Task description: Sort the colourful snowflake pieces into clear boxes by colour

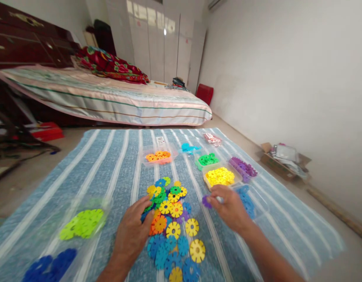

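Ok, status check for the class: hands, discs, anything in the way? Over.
Right hand pinching purple disc. Left hand at left side of mixed disc pile, grip unclear. Yellow-filled box just beyond right hand; no clear obstruction seen.

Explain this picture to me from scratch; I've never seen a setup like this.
There is no machine here: a person works with two bare hands. The single picture comes from a camera worn on their head, looking forward and down.

Before them is a blue cloth with white stripes. In the middle lies a mixed pile of flat, notched discs. Beyond it and to the right, clear containers hold orange, green, yellow and blue discs. Lime green discs lie to the left.

The right hand holds a purple disc. The left hand is at the pile's left edge; whether it grips anything is unclear.
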`<state>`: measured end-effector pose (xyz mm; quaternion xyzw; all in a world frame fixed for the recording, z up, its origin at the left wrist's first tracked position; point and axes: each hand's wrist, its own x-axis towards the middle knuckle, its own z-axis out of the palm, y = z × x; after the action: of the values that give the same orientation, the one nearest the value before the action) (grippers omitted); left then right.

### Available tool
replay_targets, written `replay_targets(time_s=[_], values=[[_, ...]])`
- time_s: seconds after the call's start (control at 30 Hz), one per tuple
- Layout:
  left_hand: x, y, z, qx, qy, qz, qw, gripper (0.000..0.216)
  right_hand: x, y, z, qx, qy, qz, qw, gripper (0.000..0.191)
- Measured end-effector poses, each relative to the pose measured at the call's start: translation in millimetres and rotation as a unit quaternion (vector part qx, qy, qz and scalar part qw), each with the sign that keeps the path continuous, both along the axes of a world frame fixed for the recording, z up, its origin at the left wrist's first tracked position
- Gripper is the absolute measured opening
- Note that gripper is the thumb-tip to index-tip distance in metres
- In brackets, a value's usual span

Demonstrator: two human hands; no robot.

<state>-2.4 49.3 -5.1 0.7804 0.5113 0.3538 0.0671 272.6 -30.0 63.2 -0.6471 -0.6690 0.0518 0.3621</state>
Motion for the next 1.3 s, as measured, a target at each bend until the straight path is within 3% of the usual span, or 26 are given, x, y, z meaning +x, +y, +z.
replay_targets(time_s=[0.07, 0.17, 0.27, 0.33, 0.47, 0.53, 0.57, 0.6, 0.67, 0.73, 0.8, 0.9, 1.0, 1.17, 1.3], values=[[-0.1, 0.4, -0.7, -0.001, 0.001, 0.004, 1.000, 0.031, 41.1, 10.1, 20.4, 0.011, -0.053, -0.084, 0.995, 0.021], [-0.1, 0.6, -1.8, -0.004, -0.001, 0.006, 1.000, 0.032, 102.3, 27.8, 49.5, -0.081, -0.146, -0.261, 0.951, 0.023], [0.3, -0.6, -1.7, -0.003, -0.007, 0.007, 1.000, 0.031, 142.7, 39.4, 65.9, -0.117, -0.160, -0.326, 0.924, 0.028], [1.0, -2.6, -1.0, -0.003, -0.008, 0.009, 1.000, 0.030, 150.0, 40.6, 66.8, -0.126, -0.160, -0.337, 0.919, 0.030], [3.4, -7.1, 0.1, -0.009, -0.008, 0.010, 1.000, 0.027, 109.2, 29.8, 46.4, -0.099, -0.161, -0.291, 0.938, 0.027], [4.3, -8.5, 0.2, -0.010, -0.010, 0.011, 1.000, 0.027, 65.3, 21.4, 29.3, -0.077, -0.151, -0.200, 0.965, 0.023], [4.6, -8.8, 0.1, -0.011, -0.012, 0.011, 1.000, 0.027, 40.5, 17.7, 20.5, -0.042, -0.132, -0.107, 0.985, 0.021], [4.7, -9.0, 0.1, -0.012, -0.014, 0.011, 1.000, 0.027, 15.4, 14.7, 12.0, -0.018, -0.116, -0.024, 0.993, 0.019], [4.6, -9.0, 0.3, -0.015, -0.017, 0.010, 1.000, 0.027, -30.4, 11.6, -2.7, -0.021, -0.109, 0.076, 0.991, 0.014], [4.2, -9.0, 1.0, -0.015, -0.018, 0.007, 1.000, 0.026, -64.4, 11.6, -13.8, -0.057, -0.124, 0.090, 0.987, 0.010], [3.9, -9.7, 2.4, -0.013, -0.017, 0.005, 1.000, 0.026, -83.7, 12.8, -22.3, -0.088, -0.143, 0.060, 0.984, 0.014], [4.0, -11.6, 5.0, -0.011, -0.016, 0.004, 1.000, 0.025, -91.3, 13.6, -32.9, -0.093, -0.156, 0.021, 0.983, 0.019], [4.4, -12.9, 6.4, -0.015, -0.018, 0.005, 1.000, 0.024, -87.4, 12.5, -43.0, -0.058, -0.156, 0.034, 0.985, 0.015], [4.8, -11.0, 4.3, -0.016, -0.026, 0.008, 1.000, 0.024, -81.5, 11.1, -53.9, 0.064, -0.147, 0.078, 0.984, 0.016], [4.6, -9.3, 3.4, -0.020, -0.028, 0.007, 0.999, 0.024, -69.3, 13.3, -47.1, 0.149, -0.127, 0.089, 0.977, 0.022]])
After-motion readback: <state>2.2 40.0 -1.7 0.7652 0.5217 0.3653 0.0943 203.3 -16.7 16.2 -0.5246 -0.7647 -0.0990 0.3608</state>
